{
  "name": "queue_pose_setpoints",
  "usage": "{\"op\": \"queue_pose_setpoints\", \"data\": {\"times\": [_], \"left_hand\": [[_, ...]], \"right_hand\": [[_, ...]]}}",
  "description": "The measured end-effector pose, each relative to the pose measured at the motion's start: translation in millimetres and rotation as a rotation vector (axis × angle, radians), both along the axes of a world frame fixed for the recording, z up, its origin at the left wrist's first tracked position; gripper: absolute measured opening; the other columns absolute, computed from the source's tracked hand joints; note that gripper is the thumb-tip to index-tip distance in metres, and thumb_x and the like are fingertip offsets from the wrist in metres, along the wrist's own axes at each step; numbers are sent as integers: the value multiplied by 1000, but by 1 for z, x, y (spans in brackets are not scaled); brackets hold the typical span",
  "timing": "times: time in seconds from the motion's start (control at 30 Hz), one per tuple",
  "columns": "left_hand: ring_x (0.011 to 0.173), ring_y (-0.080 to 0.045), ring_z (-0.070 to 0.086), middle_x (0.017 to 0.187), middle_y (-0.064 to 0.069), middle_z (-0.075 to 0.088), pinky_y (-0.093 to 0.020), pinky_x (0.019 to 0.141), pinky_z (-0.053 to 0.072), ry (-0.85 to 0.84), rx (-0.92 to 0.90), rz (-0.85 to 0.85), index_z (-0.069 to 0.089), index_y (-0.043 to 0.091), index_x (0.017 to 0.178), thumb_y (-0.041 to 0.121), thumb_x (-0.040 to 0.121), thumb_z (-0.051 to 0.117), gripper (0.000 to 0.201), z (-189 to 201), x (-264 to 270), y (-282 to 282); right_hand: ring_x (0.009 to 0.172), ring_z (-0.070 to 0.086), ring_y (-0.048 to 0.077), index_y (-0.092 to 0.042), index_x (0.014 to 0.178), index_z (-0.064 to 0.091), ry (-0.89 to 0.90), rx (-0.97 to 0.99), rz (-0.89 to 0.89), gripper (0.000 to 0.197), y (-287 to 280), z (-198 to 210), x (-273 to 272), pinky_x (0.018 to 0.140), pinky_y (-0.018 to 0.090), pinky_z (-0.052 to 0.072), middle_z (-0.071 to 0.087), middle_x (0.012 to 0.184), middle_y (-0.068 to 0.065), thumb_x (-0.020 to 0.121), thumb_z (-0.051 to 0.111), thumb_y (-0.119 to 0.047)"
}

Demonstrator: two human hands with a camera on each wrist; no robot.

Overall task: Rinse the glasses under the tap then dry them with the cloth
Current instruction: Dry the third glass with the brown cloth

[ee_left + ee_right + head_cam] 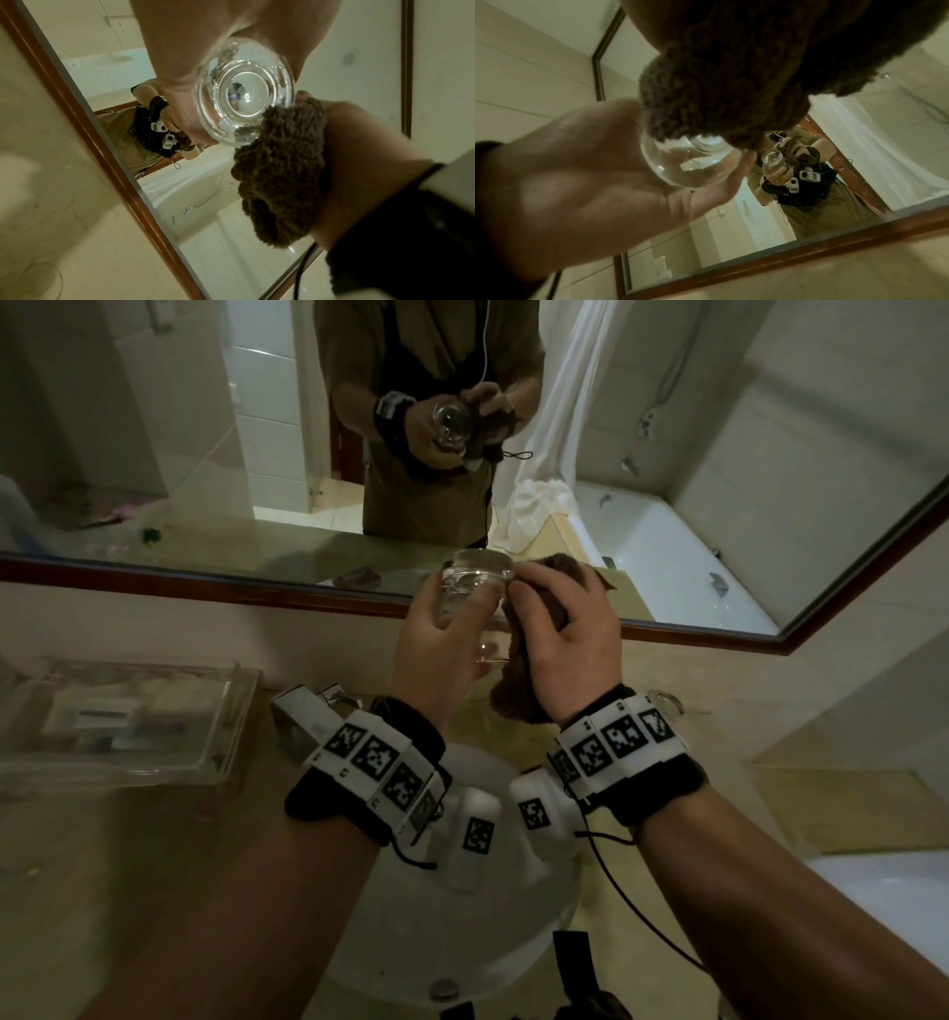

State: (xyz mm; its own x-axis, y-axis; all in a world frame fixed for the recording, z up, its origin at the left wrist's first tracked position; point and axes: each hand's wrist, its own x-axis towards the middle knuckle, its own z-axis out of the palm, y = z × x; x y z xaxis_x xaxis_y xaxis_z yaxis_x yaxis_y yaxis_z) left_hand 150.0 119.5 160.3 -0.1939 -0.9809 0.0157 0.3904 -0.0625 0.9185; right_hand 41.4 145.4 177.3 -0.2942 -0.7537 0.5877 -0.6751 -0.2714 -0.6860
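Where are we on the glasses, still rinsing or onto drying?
Drying. The left hand grips a clear glass above the basin, away from the tap; the right hand presses the brown cloth to its side. Droplets show on the base in the left wrist view, so drying continues. No other glass is clearly visible.

Beige stone tabletop (154, 839) under the mirror. White basin (462, 942) set into it at 6 o'clock, drain plug (444, 988) visible. Clear plastic tray (226, 711) with small toiletry items at 9 o'clock. Chrome tap (300, 721) just right of the tray.
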Motion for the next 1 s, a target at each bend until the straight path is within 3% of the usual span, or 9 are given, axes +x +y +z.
{"op": "queue_pose_setpoints", "data": {"times": [0.17,0.33,0.5,0.6,0.73,0.77,0.83,0.9,1.0], "left_hand": [[93,-27,69,107,-8,70,-52,81,56,79,15,-89,62,28,112,41,85,61,30,-5,3,9],[94,-23,70,105,-3,72,-50,84,57,-38,7,50,56,23,128,37,91,63,40,-4,3,5],[95,-27,69,107,-9,70,-54,85,55,91,31,-60,62,31,109,33,92,61,18,4,6,7],[92,-26,69,109,-10,69,-44,78,59,55,32,-41,60,28,115,38,86,64,31,6,5,7],[86,-5,69,102,3,70,-26,72,57,-114,-65,108,58,22,127,33,93,62,36,7,5,3],[88,-6,69,102,2,70,-25,72,58,-112,-54,100,57,23,127,33,93,61,35,7,5,3],[96,-20,70,107,-4,70,-39,79,60,-41,2,34,57,26,125,36,92,62,35,8,5,5],[100,-28,69,112,-7,69,-49,82,59,15,29,-7,55,27,126,38,89,63,40,9,4,8],[99,-28,69,115,-9,67,-38,73,60,20,19,-28,49,25,131,34,91,63,43,7,2,9]], "right_hand": [[96,60,13,-12,106,69,-144,152,15,28,-6,-4,-9,92,30,48,67,103,4,93,52,-29],[93,57,9,-13,103,70,25,27,60,19,0,0,5,83,8,41,63,102,2,90,59,-21],[87,55,2,-15,102,65,-72,105,49,19,-9,3,-4,81,11,41,63,97,-4,96,49,-23],[82,54,-7,-13,100,66,-103,142,49,18,-10,6,-10,77,11,41,62,89,-9,97,49,-19],[89,58,6,-18,98,68,0,22,76,16,-2,11,1,83,13,43,66,95,0,91,55,-22],[90,58,7,-17,98,68,26,0,82,16,-1,12,4,82,10,41,66,97,2,91,55,-23],[90,56,6,-18,98,67,35,-16,63,15,-1,12,5,80,6,38,64,99,2,91,55,-23],[87,55,4,-20,95,63,-41,38,41,11,-5,9,-1,79,10,39,63,95,-2,93,53,-22],[81,55,3,-16,95,63,-152,160,47,13,-8,1,-12,77,16,41,62,88,-6,97,50,-17]]}}
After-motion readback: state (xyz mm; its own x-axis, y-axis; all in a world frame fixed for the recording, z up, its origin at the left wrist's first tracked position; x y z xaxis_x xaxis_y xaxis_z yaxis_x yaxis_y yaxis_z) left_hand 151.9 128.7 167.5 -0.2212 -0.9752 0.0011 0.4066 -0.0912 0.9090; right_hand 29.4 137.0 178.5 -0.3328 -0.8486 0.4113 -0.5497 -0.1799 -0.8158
